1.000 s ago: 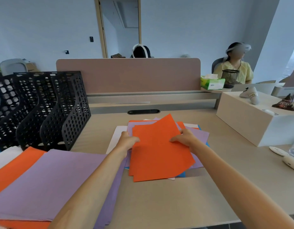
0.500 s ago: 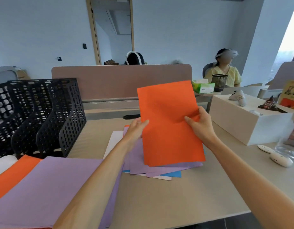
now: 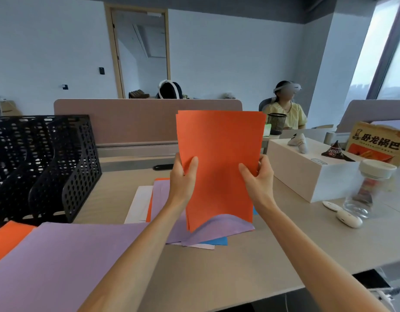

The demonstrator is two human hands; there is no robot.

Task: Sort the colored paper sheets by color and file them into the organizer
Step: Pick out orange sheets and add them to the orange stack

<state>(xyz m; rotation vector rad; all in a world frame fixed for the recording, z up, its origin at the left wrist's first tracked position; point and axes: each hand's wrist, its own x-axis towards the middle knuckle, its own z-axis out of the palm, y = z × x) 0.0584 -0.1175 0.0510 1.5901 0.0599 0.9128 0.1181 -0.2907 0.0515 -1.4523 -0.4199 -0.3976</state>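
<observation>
I hold a few orange sheets (image 3: pixel 219 154) upright above the desk. My left hand (image 3: pixel 183 179) grips their left edge, thumb in front. My right hand (image 3: pixel 258 179) grips the right edge the same way. Below them lies a mixed pile (image 3: pixel 219 228) of purple, blue, white and orange sheets. The black mesh organizer (image 3: pixel 48 163) with several slots stands at the left. A sorted purple stack (image 3: pixel 66 255) and an orange stack (image 3: pixel 7 237) lie at the near left.
A white box (image 3: pixel 307 176) with snack packets stands at the right, with a clear jar (image 3: pixel 365 188) and two small white devices (image 3: pixel 348 218) beside it. A desk divider (image 3: pixel 136 122) runs along the back. People sit beyond it.
The orange sheets went from lying tilted on the pile to being lifted and held upright in both hands, squared up in front of me.
</observation>
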